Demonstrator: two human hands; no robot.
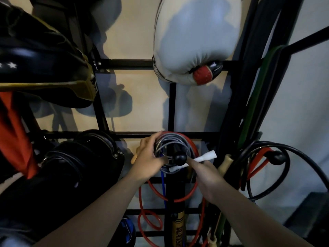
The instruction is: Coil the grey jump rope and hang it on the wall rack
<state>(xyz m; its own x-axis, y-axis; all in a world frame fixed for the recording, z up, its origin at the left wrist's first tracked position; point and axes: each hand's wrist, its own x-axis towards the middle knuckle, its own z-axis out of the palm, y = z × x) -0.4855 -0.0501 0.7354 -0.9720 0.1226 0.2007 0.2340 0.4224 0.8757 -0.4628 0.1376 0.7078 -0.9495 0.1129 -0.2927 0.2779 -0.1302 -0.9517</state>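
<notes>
Reaching in from the bottom of the view, two bare forearms meet at a black ball-tipped peg point(180, 158) in the lower middle of the wall rack point(135, 63). The left hand point(149, 157) has its fingers curled round the left side of the grey jump rope point(170, 139), which is wound into a tight coil and looped around that peg. The right hand point(208, 177) comes in just below and right of the peg, with a straight finger touching one of the rope's white handles point(207, 156); the two handles stick out to the right of the coil, and I cannot tell whether the remaining fingers are curled on anything. A red rope point(193, 143) shares the same peg behind the grey coil and hangs in loops below, beside a thin blue cord point(162, 182). Lower still, a yellow handle point(179, 227) with dark lettering stands against the rack's central post. At the rack's left edge sits a black bag point(85, 168) with grey straps. At its right edge, another peg point(276, 157) carries black cable loops and a red band, with a green band point(258, 97) running up the frame. Farther up, a white boxing glove point(194, 41) with a red patch hangs from the upper bar, and a black and gold padded item point(44, 68) fills the upper left corner.
</notes>
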